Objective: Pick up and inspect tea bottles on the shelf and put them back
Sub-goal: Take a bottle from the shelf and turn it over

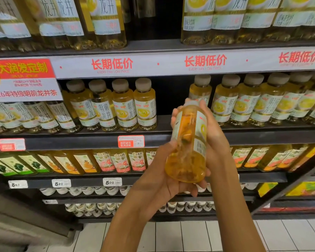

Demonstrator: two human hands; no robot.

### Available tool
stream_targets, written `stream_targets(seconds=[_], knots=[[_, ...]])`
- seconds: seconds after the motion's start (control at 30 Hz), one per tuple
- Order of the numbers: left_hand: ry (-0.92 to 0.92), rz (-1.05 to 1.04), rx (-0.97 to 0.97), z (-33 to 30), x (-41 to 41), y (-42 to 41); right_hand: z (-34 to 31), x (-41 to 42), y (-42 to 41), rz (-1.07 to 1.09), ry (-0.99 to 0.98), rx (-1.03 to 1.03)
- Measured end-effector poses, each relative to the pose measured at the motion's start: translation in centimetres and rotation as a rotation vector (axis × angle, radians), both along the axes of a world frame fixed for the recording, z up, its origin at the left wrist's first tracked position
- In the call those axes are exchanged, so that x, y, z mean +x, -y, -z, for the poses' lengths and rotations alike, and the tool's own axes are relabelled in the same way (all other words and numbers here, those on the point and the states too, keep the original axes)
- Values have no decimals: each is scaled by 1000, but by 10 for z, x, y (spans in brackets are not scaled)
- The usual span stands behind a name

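Both hands hold one tea bottle point(188, 142) in front of the shelves: the left hand point(164, 180) cups its base from below, the right hand point(207, 135) wraps the upper part near the cap. The bottle tilts, its label turned partly sideways, so I judge the inspecting is under way and the putting back is still to come. Below lies a pale tiled floor point(171, 237). Beyond, a dark gap point(173, 99) in the row of bottles on the middle shelf point(98, 140) looks like its place. More rows of bottles fill the shelves above and below.
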State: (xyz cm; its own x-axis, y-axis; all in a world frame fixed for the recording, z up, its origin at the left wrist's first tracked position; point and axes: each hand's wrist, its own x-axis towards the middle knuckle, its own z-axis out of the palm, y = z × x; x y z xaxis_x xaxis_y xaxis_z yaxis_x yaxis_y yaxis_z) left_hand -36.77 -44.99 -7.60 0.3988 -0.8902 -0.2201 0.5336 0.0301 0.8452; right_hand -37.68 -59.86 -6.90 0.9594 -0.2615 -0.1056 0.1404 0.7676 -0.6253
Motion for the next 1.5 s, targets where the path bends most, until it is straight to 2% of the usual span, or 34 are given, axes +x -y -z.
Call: stream_targets(seconds=[0.07,0.23,0.33,0.43,0.57,0.67,0.8,0.9,1.13,1.27,1.37,1.5], knots=[[133,-42,25,-2,4,1,-4,-3,2,96,75,-24],[479,-137,133,2,8,-7,-17,-19,0,251,204,-331],[506,-163,76,4,5,-6,-22,-23,-6,300,229,-484],[532,-218,3,9,5,-5,-25,-24,-8,356,238,-508],[592,-308,-56,13,7,-2,-29,-28,-11,316,195,-619],[642,-360,-64,20,11,2,-27,-30,-14,303,238,-678],[628,-305,-60,28,15,7,-27,-32,-16,299,337,-678],[580,-331,-82,32,20,8,-27,-36,-12,205,401,-705],[597,-308,-129,32,30,-1,-25,-40,-2,50,528,-761],[531,-217,-154,29,25,-6,-28,-37,-5,85,465,-750],[498,-147,-96,29,21,-5,-29,-33,-6,129,399,-763],[462,-212,3,27,22,0,-23,-28,-5,212,246,-734]])
